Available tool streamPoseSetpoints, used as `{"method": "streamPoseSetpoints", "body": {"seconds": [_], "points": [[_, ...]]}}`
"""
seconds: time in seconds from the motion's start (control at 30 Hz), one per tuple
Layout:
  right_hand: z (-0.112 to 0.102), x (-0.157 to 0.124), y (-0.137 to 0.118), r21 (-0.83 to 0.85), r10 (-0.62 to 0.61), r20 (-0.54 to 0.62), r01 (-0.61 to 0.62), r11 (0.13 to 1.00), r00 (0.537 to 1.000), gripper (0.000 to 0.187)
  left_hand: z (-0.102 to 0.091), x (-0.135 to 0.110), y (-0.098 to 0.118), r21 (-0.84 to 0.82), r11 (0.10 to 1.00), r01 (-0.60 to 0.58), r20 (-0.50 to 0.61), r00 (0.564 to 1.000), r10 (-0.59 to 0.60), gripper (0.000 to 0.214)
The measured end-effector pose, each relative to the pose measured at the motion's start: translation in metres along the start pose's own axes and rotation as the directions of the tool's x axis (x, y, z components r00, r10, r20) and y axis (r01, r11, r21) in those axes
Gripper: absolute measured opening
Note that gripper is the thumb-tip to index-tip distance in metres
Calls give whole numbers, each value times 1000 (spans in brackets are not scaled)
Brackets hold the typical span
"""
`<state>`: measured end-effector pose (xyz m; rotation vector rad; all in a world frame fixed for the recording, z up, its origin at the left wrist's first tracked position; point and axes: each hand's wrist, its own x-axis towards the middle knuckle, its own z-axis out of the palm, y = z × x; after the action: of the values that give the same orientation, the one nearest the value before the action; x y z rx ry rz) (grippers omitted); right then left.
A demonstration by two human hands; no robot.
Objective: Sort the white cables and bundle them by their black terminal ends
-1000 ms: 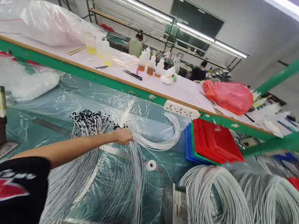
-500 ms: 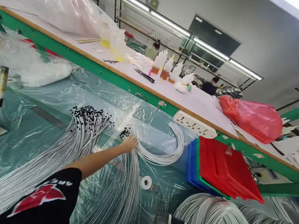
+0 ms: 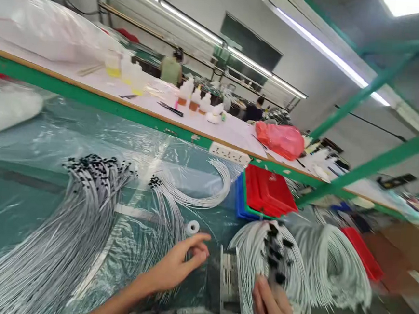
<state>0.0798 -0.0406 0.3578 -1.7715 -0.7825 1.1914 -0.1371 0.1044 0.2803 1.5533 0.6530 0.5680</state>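
My left hand (image 3: 181, 263) hovers over the bench near a small white roll (image 3: 192, 227), fingers apart and nothing in them. At the lower right my right hand (image 3: 275, 312) is closed on a bunch of wires with black connectors (image 3: 276, 252); the connectors stick up above the fingers, blurred by motion. Behind them hang large coils of white wire (image 3: 253, 247). On the bench, a smaller bundle of white wires with black ends (image 3: 171, 212) lies beside a curved bundle of white wires (image 3: 217, 198). A big bundle of black-tipped wires (image 3: 85, 215) spreads out to the left.
Red, blue and green bins (image 3: 270, 193) are stacked at the bench's back right. A metal fixture (image 3: 231, 279) stands at the front edge between my hands. A power strip (image 3: 229, 154) runs along the raised shelf, with bottles (image 3: 195, 98) above. Two people are in the background.
The view has swung right. My left hand has left the small black-ended bundle and come back toward me. My right hand has come into view with a bunch of wires.
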Motion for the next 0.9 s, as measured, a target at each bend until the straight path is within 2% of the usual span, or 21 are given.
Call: {"method": "streamPoseSetpoints", "body": {"seconds": [0.03, 0.07, 0.13, 0.23, 0.33, 0.47, 0.63, 0.77, 0.9], "points": [[8, 4, 2, 48, 7, 12, -7, 999, 1000, 52, -4, 4, 15, -30, 998, -51, -16, 999, 50, 48], [17, 9, 3, 155, -7, 88, -6, 988, 996, 58, -7, 7, 30, -41, 994, -104, -40, 994, 103, 51], [31, 20, 2, 312, -67, 200, 2, 950, 978, 59, -10, 12, 54, -19, 981, -192, -57, 980, 190, 54], [46, 27, -3, 427, -147, 300, 5, 904, 943, 56, 0, 11, 73, 16, 976, -219, -2, 976, 219, 43], [54, 25, -6, 466, -165, 332, -10, 885, 929, 57, 20, 6, 71, -68, 973, -220, 60, 973, 224, 30], [60, 22, -7, 483, -171, 300, 5, 875, 938, 59, 36, 4, 63, -172, 957, -235, 24, 970, 243, 26], [66, 22, -8, 457, -179, 272, 37, 889, 945, 61, 39, 3, 66, -68, 954, -292, -61, 956, 288, 18], [68, 19, -4, 468, -154, 269, 10, 884, 951, 63, 42, 3, 67, -77, 952, -297, -83, 953, 291, 4], [69, 15, 0, 470, -159, 303, -2, 883, 940, 65, 43, 0, 67, -19, 953, -302, -134, 945, 297, 9]]}}
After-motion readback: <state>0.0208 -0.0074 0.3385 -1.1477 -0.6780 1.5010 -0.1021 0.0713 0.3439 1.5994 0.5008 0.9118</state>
